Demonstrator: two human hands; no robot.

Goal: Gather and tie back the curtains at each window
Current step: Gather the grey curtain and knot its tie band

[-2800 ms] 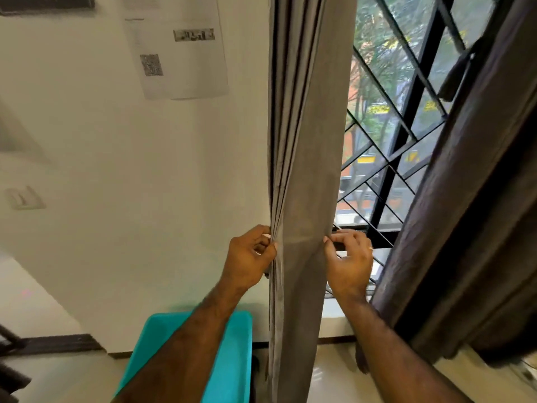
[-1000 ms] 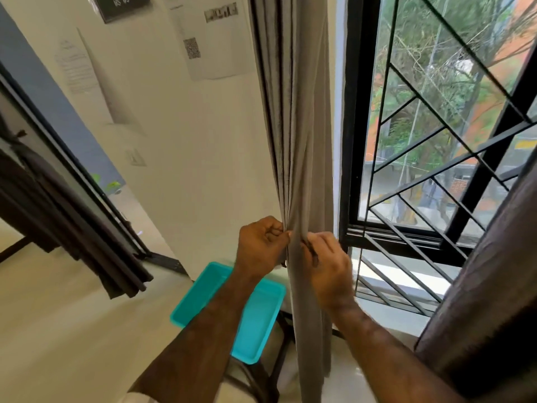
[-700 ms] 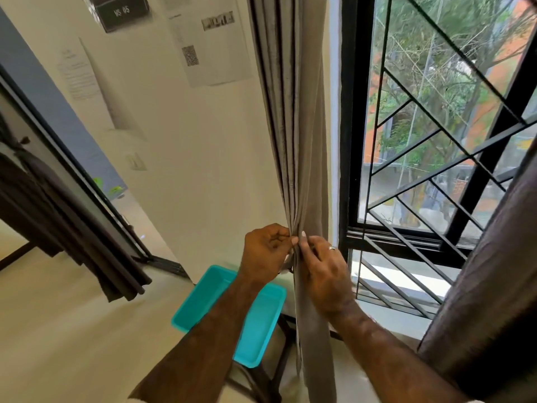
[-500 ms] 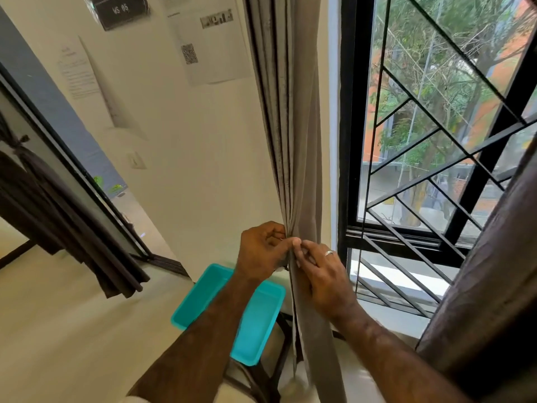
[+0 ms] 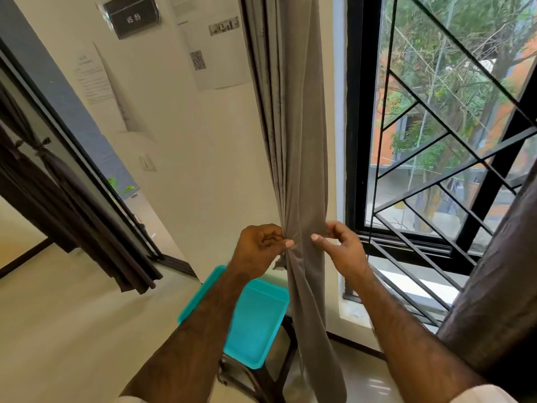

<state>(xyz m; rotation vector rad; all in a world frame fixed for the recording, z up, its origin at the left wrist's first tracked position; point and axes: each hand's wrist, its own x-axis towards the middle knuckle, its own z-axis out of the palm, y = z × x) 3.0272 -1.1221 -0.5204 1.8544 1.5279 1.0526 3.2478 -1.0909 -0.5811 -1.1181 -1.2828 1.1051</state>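
The grey curtain point(image 5: 293, 141) is seen bunched into a narrow column just left of the window point(image 5: 436, 141), hanging down in front of the wall; it is narrowed at hand height, and below that it falls loose past the teal tray point(image 5: 258, 324); the tray is carried on a dark stand point(image 5: 279, 373) beside the curtain's lower part. The left hand point(image 5: 257, 251) is curled against the curtain's left edge, with thumb and fingers pinched on the gathered folds; the right hand point(image 5: 340, 248) is held at the curtain's right edge, its fingers bent, its thumb tip laid against the cloth; whether cloth is actually gripped by it cannot be told. The two hands are kept close together at the same height, with the curtain between them. A darker curtain point(image 5: 499, 286) is seen at the right edge; another dark curtain point(image 5: 66, 205), tied at its middle, is seen at the left. Papers point(image 5: 218, 48) and a sign point(image 5: 132, 17) are fixed on the wall.
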